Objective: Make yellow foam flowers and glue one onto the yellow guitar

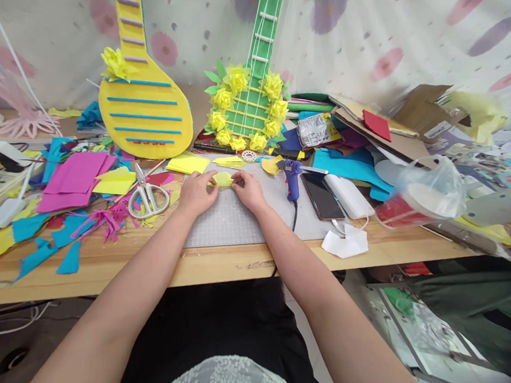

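Observation:
A small piece of yellow crepe paper (223, 179) lies between my hands over the grey cutting mat (230, 222). My left hand (197, 193) has its fingers curled at the paper's left end. At its right end, the bent fingertips of my right hand (249, 190) grip the edge. Just behind my left hand rests a stack of yellow paper (189, 162). White-handled scissors (149, 198) lie to the left, and a blue glue gun (292, 179) is to the right of my right hand.
A yellow paper lute (147, 109) and a green instrument with yellow flowers (254, 106) stand against the wall. Magenta sheets (73, 180) and blue scraps (71, 256) crowd the left. Rightward are a phone (323, 195), a white power bank (349, 196) and a bagged cup (418, 195).

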`<act>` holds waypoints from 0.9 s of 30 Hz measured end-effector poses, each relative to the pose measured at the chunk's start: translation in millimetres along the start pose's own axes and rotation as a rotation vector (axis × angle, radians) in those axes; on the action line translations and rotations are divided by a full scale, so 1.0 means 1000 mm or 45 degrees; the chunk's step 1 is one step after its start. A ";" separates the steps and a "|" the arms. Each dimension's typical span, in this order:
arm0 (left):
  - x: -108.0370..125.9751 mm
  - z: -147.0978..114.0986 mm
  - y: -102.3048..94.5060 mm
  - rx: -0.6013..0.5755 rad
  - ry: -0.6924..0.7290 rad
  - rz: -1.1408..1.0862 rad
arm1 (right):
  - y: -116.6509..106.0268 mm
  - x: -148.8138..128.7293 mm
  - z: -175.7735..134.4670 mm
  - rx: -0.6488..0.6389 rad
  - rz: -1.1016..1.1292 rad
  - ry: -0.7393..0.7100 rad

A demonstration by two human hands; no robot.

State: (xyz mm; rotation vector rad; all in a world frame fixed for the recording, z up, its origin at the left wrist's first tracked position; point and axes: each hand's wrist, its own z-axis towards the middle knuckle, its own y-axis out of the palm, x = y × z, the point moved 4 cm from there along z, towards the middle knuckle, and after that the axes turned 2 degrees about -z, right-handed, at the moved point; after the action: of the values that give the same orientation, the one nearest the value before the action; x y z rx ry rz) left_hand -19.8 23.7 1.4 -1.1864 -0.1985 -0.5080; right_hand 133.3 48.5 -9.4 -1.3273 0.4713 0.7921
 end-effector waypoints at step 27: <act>-0.003 0.007 0.009 0.025 -0.255 -0.016 | 0.021 -0.008 0.004 0.083 -0.507 -0.012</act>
State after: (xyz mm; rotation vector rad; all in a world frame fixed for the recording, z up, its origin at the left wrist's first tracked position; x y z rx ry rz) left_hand -17.5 34.0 -4.8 -1.2173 -0.3818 -0.3972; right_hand 112.3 51.9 -16.9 -1.3016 0.2115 0.4486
